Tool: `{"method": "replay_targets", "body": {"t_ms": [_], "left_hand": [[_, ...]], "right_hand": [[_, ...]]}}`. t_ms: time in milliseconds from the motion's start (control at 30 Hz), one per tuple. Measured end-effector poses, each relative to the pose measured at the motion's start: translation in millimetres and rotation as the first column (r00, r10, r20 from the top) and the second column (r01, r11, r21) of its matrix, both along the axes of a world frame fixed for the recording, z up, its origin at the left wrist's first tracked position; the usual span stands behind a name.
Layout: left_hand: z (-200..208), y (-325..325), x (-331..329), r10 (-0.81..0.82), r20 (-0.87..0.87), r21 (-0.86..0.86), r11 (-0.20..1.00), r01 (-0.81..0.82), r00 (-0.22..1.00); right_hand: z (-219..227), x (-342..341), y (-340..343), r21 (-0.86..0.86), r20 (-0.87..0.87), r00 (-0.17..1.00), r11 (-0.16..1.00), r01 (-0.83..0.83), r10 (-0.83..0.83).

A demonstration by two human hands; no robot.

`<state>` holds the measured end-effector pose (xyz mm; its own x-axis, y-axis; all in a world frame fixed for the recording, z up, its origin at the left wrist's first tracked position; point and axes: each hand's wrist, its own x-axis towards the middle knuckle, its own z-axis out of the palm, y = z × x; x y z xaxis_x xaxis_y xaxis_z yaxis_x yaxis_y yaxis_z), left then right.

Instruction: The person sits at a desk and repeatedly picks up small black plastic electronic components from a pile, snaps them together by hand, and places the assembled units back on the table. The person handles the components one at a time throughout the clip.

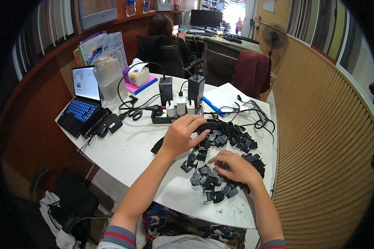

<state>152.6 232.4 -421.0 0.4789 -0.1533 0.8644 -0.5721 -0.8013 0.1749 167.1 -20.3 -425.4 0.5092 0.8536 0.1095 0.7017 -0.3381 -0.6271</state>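
Observation:
My left hand (pixel 185 135) is curved over a black, segmented-looking band (pixel 207 126), its thumb and fingers on either side of it. One end of what looks like the same band shows left of my wrist. Nearer me, my right hand (pixel 235 167) hovers low at a heap of small grey and black plastic pieces (pixel 212 180), fingers bent in; whatever they pinch is hidden. More black pieces (pixel 247 144) are piled to the right of my left hand, and a few loose ones (pixel 190 162) lie between the hands.
Behind my hands stands a power strip (pixel 164 120) with chargers and black adapters (pixel 196 88). A laptop (pixel 81 97), a water jug (pixel 109 79) and a tissue pack (pixel 138 76) occupy the left. Tangled cables (pixel 259 118) lie right. A person (pixel 160 41) sits beyond.

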Motion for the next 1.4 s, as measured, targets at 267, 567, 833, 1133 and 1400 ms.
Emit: {"method": "replay_targets", "body": {"t_ms": [267, 567, 833, 1133, 1400], "left_hand": [[0, 2, 0, -0.011, -0.025, -0.003, 1.0, 0.011, 1.0], [-2, -2, 0, -0.04, -0.054, -0.048, 0.998, 0.038, 0.998], [0, -1, -1, -0.055, -0.069, 0.001, 0.998, 0.056, 0.996], [-1, -3, -2, -0.056, -0.078, 0.022, 0.998, 0.058, 0.995], [0, -8, -3, -0.017, -0.066, 0.057, 0.998, 0.021, 0.998]], "right_hand": [[11, -2, -5, 0.07, -0.048, 0.987, 0.986, -0.148, 0.152], [4, -4, 4, 0.104, -0.114, 0.993, 0.994, 0.013, -0.001], [1, -1, 1, 0.135, -0.079, 0.991, 0.986, -0.095, 0.106], [-4, 3, -2, 0.093, -0.18, 0.974, 0.988, -0.12, 0.135], [-8, 20, -10, 0.458, -0.4, 0.909, 0.835, 0.305, -0.113]]}}
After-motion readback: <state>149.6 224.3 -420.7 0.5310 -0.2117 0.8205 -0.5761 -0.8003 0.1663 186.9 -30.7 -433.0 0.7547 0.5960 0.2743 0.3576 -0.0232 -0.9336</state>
